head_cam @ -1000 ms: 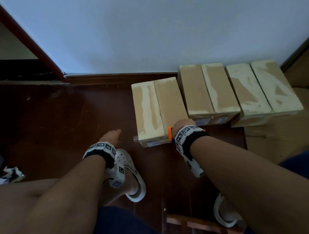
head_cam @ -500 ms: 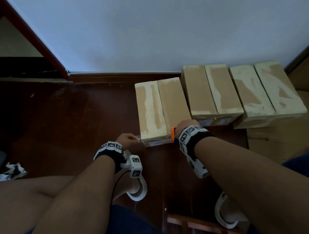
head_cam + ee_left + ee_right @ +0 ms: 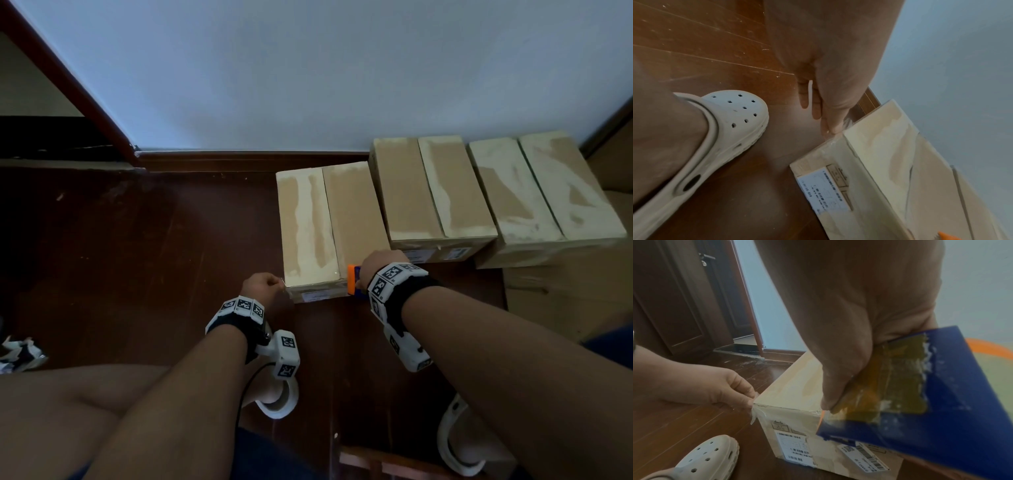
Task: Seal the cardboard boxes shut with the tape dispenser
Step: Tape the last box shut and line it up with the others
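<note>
Nearest cardboard box (image 3: 329, 229) sits on dark wood floor (image 3: 137, 257), flaps down, w/ shipping label (image 3: 795, 447) on near end. Left hand (image 3: 262, 286) pinches clear tape end (image 3: 754, 412) at box's near-left corner. Right hand (image 3: 382, 265) wrapped round blue/orange tape dispenser (image 3: 920, 402), pressed at near-right top edge. 2 more boxes (image 3: 435, 195) just beside, against wall (image 3: 308, 68). White clog (image 3: 725, 129) near left corner; crumpled paper (image 3: 19, 353) far left.
</note>
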Motion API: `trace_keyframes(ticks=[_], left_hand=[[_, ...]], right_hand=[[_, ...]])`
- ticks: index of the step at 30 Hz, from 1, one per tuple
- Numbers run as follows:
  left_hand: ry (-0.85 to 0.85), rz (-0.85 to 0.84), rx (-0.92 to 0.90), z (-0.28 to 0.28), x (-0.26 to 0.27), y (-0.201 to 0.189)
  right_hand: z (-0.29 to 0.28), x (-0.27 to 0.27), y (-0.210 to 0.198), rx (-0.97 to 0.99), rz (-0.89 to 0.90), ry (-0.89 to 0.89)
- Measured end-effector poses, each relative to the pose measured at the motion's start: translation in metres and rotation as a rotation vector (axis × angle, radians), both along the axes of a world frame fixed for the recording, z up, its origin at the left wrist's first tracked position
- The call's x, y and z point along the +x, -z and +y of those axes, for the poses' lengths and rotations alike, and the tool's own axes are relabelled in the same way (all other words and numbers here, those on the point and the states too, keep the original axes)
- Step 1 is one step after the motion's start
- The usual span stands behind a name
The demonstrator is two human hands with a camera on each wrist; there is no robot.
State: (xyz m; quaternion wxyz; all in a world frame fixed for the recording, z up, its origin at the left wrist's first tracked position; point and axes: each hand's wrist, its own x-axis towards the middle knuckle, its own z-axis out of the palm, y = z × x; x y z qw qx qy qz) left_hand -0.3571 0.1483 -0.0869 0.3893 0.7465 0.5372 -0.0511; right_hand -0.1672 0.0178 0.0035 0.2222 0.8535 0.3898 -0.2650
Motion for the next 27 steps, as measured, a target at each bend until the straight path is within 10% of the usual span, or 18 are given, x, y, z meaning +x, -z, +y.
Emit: trace_keyframes(ticks=[18,27], left_hand=[[-0.140,0.133,0.006,-0.001,0.028,0.009],[-0.683,-0.340,-0.518,0.018,0.023,0.009]], right_hand=[[0.004,0.006,0.004,-0.024,-0.004,-0.061],[-0.001,0.007,0.003,-0.016,0.003,-0.080]])
